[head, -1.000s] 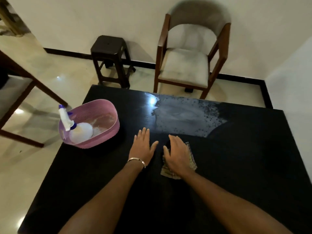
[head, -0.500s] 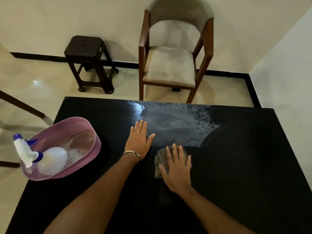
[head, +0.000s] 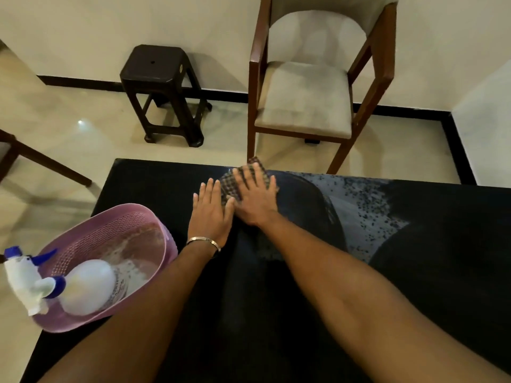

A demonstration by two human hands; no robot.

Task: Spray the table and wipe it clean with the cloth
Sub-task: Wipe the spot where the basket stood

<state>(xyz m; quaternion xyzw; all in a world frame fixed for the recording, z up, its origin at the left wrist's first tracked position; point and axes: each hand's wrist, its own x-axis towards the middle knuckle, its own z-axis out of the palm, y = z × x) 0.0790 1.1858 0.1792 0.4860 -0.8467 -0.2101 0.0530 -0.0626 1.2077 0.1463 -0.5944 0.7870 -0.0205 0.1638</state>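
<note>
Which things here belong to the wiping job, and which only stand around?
Job: checked cloth under right hand; left hand flat on black table; wet spray patch; spray bottle.
Around: pink basket, dark stool, armchair, bracelet.

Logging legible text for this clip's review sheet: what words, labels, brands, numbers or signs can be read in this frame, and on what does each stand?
No text in this frame can be read.
Stool: a small oval sticker on its side edge, too small to read.
Spray bottle in the pink basket: no label visible.
Cloth, table, bracelet, chair: no print visible.
</note>
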